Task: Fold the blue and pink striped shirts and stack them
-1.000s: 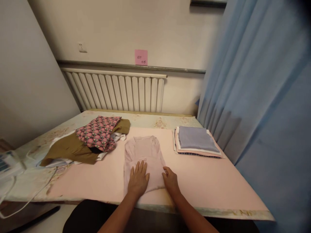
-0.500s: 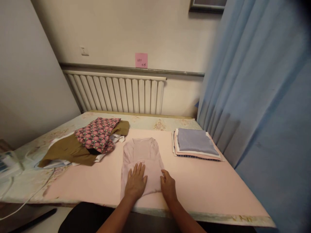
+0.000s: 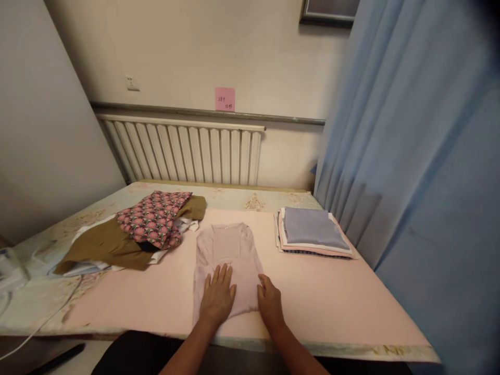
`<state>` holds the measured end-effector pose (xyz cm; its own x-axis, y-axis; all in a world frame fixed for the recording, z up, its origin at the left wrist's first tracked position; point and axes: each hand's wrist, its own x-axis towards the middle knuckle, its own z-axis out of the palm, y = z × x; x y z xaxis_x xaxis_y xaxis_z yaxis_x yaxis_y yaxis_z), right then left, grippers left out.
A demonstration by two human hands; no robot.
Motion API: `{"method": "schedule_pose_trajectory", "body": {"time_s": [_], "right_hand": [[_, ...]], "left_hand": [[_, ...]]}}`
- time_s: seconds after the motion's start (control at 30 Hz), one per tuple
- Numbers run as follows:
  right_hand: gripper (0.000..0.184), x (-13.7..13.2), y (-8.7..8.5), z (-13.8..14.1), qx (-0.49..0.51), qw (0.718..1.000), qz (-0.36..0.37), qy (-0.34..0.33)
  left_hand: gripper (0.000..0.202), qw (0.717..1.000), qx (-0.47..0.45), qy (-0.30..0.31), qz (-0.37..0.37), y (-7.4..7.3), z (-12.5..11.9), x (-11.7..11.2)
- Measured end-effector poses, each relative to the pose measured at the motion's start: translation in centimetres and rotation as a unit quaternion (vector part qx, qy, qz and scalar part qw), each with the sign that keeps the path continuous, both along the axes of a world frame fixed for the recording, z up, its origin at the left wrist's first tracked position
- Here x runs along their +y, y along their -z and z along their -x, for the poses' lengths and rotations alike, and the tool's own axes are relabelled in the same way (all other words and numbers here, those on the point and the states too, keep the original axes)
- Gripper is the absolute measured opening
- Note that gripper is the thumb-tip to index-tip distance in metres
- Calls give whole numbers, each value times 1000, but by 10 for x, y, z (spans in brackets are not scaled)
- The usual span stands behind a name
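A pale pink long-sleeved blouse (image 3: 230, 247) lies flat in front of me, neckline away from me, its sleeves laid down along both sides. My left hand (image 3: 217, 297) rests palm down on its lower middle with the fingers stretched out. At the blouse's right edge is my right hand (image 3: 270, 299), its fingers curled and the thumb close to the index finger on the fabric border. The hand covers part of the right sleeve's lower end.
Left of the blouse lies a loose heap of clothes, with a floral garment (image 3: 154, 219) over an olive one (image 3: 105, 245). A folded stack topped by a blue-grey garment (image 3: 312, 226) sits at the right. A blue curtain (image 3: 390, 156) borders the table; a white cable (image 3: 50, 315) crosses its left end.
The view has shifted slightly. Both hands keep nearly the same places on the blouse, and the clothes lie as before.
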<state>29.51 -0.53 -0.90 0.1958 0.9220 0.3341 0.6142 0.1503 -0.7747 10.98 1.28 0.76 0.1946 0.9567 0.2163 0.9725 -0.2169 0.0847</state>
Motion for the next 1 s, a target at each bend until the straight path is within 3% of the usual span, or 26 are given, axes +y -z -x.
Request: {"method": "schedule_pose_trajectory", "body": {"time_s": [1.0], "right_hand": [[38,-1,1,0,-1,1000,-5,-11]], "left_hand": [[54,1000,-16,3,-11,2,1,0]]}}
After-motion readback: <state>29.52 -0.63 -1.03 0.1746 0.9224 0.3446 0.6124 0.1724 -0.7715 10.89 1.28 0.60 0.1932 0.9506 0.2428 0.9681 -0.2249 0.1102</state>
